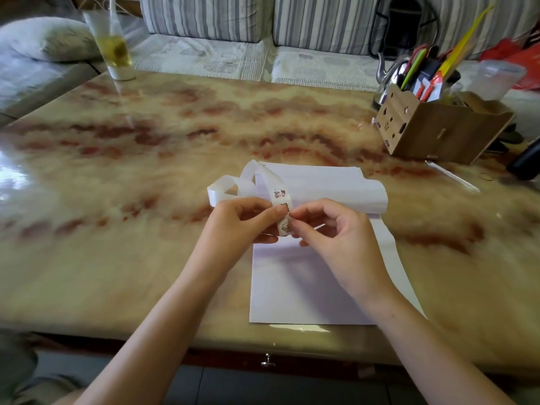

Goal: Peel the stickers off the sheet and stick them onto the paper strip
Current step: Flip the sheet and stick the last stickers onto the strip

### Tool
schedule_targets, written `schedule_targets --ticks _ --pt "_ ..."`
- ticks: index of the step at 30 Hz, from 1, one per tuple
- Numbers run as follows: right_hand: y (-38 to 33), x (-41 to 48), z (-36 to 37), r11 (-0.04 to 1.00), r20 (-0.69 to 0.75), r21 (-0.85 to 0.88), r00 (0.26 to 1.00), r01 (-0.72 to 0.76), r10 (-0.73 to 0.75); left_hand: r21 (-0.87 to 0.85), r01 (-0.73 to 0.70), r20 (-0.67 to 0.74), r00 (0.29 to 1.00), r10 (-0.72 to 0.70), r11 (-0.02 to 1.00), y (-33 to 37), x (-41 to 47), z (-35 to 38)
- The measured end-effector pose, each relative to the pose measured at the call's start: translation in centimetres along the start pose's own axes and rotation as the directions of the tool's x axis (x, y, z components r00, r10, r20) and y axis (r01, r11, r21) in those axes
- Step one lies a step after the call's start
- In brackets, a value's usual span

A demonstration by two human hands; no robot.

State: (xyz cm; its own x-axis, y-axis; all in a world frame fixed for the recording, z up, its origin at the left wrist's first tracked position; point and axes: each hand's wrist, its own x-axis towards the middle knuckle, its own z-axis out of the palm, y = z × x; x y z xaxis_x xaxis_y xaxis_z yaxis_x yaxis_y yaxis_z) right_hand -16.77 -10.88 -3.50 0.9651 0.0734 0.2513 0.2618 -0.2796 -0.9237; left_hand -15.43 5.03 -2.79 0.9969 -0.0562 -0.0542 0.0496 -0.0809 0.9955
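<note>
Above one paper [292,282], left hand [242,222] and right hand [336,229] pinch one strip [230,185]; three stickers [279,193] show.

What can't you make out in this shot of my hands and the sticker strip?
Head view only.
1. Drawings on the stickers: too small.
2. Lower end of the paper strip: hidden by the fingers of the left hand and right hand.
3. Part of the white sheet: covered by the right hand and forearm.
4. Dark object at right: cut off by the frame edge.
</note>
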Motion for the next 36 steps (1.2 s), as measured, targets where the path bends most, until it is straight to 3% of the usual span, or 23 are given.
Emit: schedule_targets --ticks 11,23,32,36 --pt "0.1 -0.11 0.11 0.999 -0.008 -0.025 1.0 0.028 -0.028 0.015 0.053 0.027 0.998 -0.054 0.998 0.07 -0.09 -0.26" --pt "0.66 -0.07 0.37 0.916 0.013 -0.329 0.971 0.229 -0.238 0.04 0.044 0.013 0.999 -0.045 0.998 -0.26 -0.28 -0.34" --pt "0.78 -0.35 0.45 0.942 0.007 -0.311 0.992 0.124 -0.129 0.071 0.03 0.021 0.999 -0.031 0.997 -0.38 -0.47 -0.21" --pt "0.46 -0.87 0.39 0.911 0.063 -0.378 0.986 0.165 -0.153 0.101 0.036 0.01 0.999 -0.037 0.994 -0.55 -0.34 -0.31"
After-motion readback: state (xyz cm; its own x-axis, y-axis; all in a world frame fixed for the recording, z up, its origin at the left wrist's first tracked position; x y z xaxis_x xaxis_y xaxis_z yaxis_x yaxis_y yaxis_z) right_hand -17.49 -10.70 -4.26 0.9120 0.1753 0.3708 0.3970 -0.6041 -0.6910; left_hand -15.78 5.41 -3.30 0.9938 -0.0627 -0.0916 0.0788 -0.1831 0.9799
